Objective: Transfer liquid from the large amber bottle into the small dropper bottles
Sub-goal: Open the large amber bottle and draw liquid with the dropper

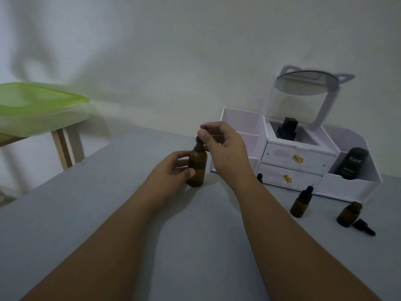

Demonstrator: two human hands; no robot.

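A person's two bare forearms reach across a grey table point(195, 253). Near the table's far edge, about midway along it, the large amber bottle point(196, 172) stands on its base. Its long axis is close to vertical, and its neck and black dropper top point(198, 141) point up. The left hand point(171, 170) curls fingers and thumb round the bottle's body. The right hand point(225, 146) pinches the dropper top's rubber bulb between thumb and fingertips. Whether that top is screwed down or already loose cannot be told. Toward the right edge, well apart from the big bottle, stand two small dropper bottles, a capped one point(300, 205) and an uncapped one point(348, 216). A loose dropper point(364, 228) lies just beside the uncapped one. A white drawer organiser point(290, 170) fills the far right corner. Several things could go wrong from here. A squeeze on the bulb during the carry to the right edge would drip liquid onto the table. A slack left grip while the top is pulled could tip the tall bottle. The right forearm, swinging low, could topple the small upright bottles.
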